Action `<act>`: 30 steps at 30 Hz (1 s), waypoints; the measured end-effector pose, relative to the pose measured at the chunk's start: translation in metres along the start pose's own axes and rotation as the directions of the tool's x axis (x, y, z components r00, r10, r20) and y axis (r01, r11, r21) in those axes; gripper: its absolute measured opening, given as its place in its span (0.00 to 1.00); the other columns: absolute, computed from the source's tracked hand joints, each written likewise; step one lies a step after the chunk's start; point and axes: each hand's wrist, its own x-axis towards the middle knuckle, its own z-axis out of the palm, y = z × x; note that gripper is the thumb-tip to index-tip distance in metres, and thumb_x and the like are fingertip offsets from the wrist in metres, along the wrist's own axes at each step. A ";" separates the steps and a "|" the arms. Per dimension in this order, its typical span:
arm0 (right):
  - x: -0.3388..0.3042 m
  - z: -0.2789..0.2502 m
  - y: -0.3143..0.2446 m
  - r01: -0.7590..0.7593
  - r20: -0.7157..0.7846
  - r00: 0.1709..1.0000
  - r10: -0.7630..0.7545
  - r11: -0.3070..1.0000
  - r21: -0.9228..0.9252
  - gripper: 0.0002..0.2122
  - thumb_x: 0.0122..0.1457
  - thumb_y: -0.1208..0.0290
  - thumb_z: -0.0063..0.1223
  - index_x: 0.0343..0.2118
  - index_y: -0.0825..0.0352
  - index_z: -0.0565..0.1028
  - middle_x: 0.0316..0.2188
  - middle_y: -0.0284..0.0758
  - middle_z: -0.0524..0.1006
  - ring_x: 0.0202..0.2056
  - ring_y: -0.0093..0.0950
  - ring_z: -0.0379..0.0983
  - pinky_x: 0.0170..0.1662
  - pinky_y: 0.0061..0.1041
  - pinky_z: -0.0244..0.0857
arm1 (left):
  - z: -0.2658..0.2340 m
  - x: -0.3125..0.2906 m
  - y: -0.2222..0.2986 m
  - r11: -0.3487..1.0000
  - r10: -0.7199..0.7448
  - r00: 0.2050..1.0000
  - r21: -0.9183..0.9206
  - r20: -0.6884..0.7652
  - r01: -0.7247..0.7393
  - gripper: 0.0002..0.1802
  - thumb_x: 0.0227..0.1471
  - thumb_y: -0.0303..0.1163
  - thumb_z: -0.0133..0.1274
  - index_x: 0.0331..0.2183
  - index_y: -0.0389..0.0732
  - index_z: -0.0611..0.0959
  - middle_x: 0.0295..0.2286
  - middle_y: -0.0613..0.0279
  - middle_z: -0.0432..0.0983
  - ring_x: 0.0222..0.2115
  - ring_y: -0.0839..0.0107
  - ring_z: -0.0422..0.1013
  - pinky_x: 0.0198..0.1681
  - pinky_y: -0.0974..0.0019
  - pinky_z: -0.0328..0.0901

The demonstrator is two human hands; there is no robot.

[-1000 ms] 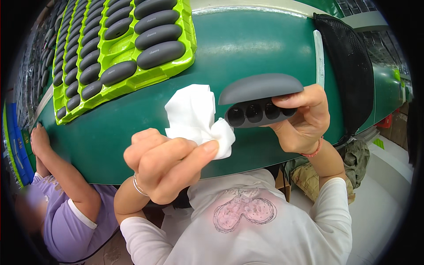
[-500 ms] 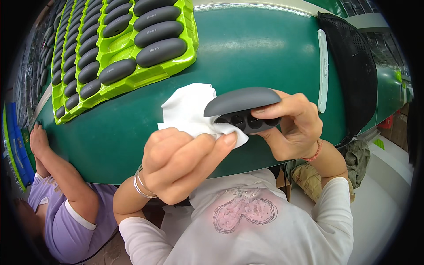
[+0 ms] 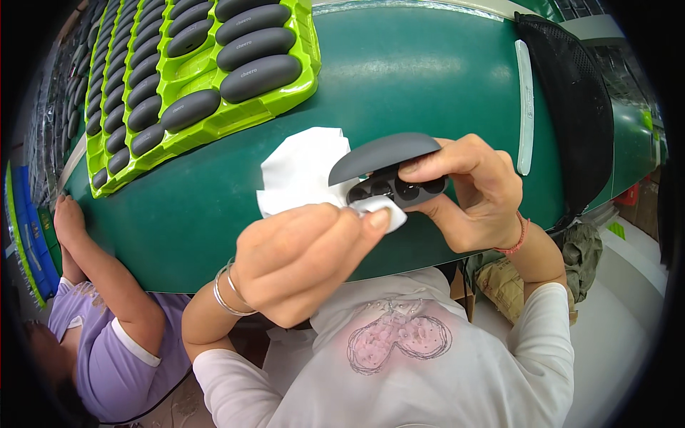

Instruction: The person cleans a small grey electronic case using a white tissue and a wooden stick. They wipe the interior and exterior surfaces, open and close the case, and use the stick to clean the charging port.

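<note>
My right hand (image 3: 474,189) grips a dark grey oval hinged case (image 3: 385,155) from its right end. Its lid stands open, and glossy black rounded shapes show in a row inside. The thumb presses on the inner part while other fingers wrap behind and beneath. My left hand (image 3: 303,257) pinches a white cloth (image 3: 300,171) between thumb and forefinger. A folded corner of that cloth lies against the left front of the case's inside, and the rest spreads out behind my fingers. Whether the cloth reaches into the openings is hidden.
At the far left a bright green tray (image 3: 285,103) holds rows of similar closed dark cases (image 3: 260,78). A pale strip (image 3: 524,107) lies on the green table (image 3: 421,64) beside a black mesh-like item (image 3: 571,121). Another person's arm (image 3: 118,285) rests at the left edge.
The case has tilted slightly, its right end rising, and my right thumb has shifted a little left and up. The pinched cloth corner has moved slightly right along the case's front.
</note>
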 end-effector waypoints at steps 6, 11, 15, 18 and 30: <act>0.001 0.002 0.001 -0.004 0.008 1.000 0.004 1.000 0.002 0.16 0.40 0.90 0.56 0.35 0.70 0.76 0.30 0.37 0.78 0.28 0.28 0.77 0.32 0.20 0.71 | 0.000 0.002 0.002 0.997 -0.060 0.998 -0.041 0.010 0.060 0.25 0.19 0.14 0.55 0.31 0.28 0.83 0.30 0.57 0.73 0.25 0.66 0.70 0.25 0.68 0.66; 0.001 0.001 0.001 -0.019 -0.007 1.000 0.019 1.000 0.000 0.16 0.39 0.91 0.56 0.34 0.70 0.76 0.30 0.37 0.78 0.27 0.28 0.76 0.31 0.20 0.71 | -0.001 -0.003 0.001 0.999 -0.048 0.999 -0.024 0.020 0.048 0.25 0.18 0.14 0.55 0.31 0.27 0.82 0.30 0.56 0.73 0.25 0.65 0.70 0.24 0.67 0.65; 0.001 0.003 0.002 0.015 0.028 1.000 -0.014 0.999 -0.046 0.17 0.39 0.92 0.55 0.35 0.70 0.76 0.30 0.37 0.78 0.26 0.28 0.76 0.30 0.20 0.71 | -0.001 0.001 0.001 0.998 -0.057 0.998 -0.038 0.037 0.059 0.25 0.18 0.15 0.55 0.31 0.27 0.82 0.29 0.56 0.73 0.25 0.65 0.69 0.24 0.67 0.65; 0.002 0.005 0.003 0.027 0.028 0.999 -0.025 0.998 -0.061 0.17 0.39 0.92 0.54 0.35 0.70 0.76 0.30 0.37 0.78 0.26 0.28 0.76 0.29 0.20 0.70 | 0.003 -0.002 0.000 0.999 -0.045 0.999 -0.027 0.012 0.046 0.25 0.18 0.15 0.55 0.31 0.27 0.82 0.29 0.56 0.72 0.25 0.65 0.69 0.24 0.67 0.65; 0.003 0.006 0.001 -0.097 -0.040 0.994 0.104 0.984 0.150 0.17 0.41 0.93 0.57 0.37 0.73 0.74 0.34 0.39 0.76 0.36 0.29 0.77 0.40 0.23 0.74 | -0.015 -0.013 0.004 0.989 -0.147 0.989 0.016 -0.026 0.147 0.23 0.28 0.11 0.56 0.34 0.36 0.83 0.31 0.63 0.69 0.27 0.69 0.67 0.24 0.70 0.63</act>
